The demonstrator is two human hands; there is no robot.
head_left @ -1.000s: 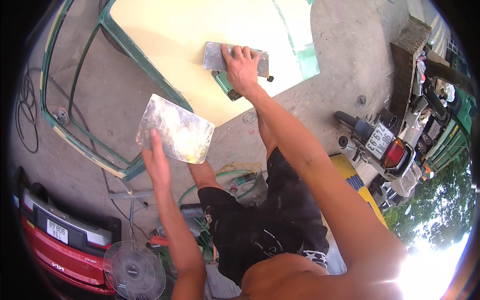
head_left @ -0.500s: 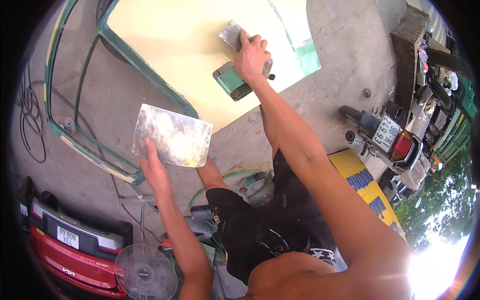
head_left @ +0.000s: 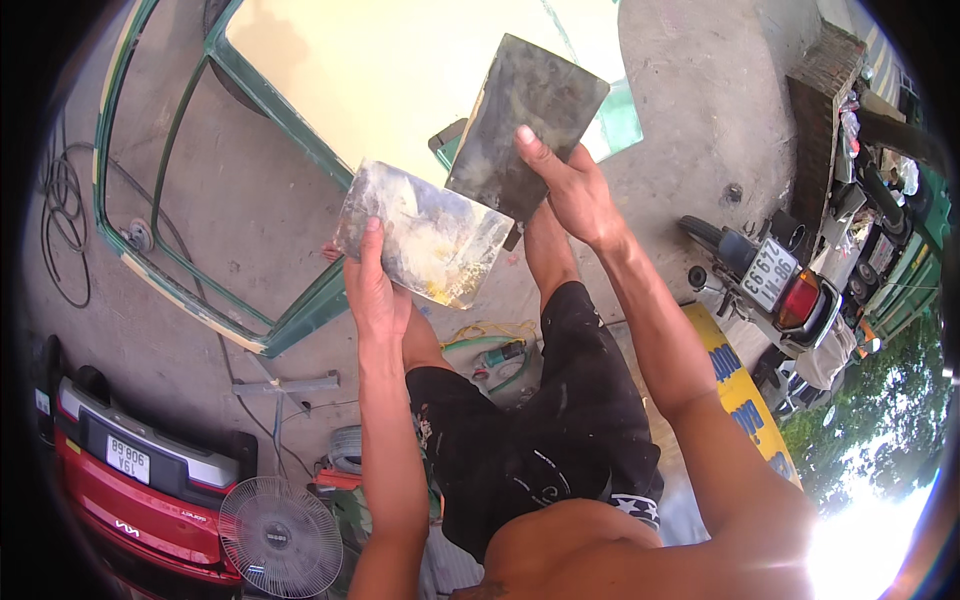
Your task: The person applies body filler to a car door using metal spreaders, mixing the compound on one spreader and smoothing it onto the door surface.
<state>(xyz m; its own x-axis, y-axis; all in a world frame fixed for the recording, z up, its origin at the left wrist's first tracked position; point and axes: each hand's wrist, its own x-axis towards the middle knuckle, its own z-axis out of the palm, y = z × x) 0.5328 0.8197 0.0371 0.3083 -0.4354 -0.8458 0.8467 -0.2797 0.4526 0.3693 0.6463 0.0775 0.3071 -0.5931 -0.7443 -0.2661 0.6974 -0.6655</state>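
Note:
My left hand [head_left: 380, 295] grips a pale, smeared metal plate [head_left: 440, 235] by its left edge, thumb on top; a yellowish paste clings near its lower right corner. In my right hand [head_left: 585, 200] is a dark grey rectangular spreader plate [head_left: 540, 100], its flat face turned up with my thumb pressed on it. The spreader's lower corner overlaps the pale plate's right end; I cannot tell whether they touch. Beyond them lies a cream-coated vehicle door [head_left: 350, 70] with a green window frame [head_left: 290, 125]. The spreader partly hides its handle recess [head_left: 445, 145].
A green angle grinder [head_left: 500, 354] lies on the floor between my legs. A fan [head_left: 280, 537] and a red car [head_left: 130, 490] are at lower left. To the right stand a motorbike [head_left: 790, 280] and a yellow sign board [head_left: 740, 390]. Cables [head_left: 65, 205] coil at far left.
My right hand has come off the door toward me, turning the spreader to show its broad face. My left hand has moved right and up with the pale plate, bringing both together.

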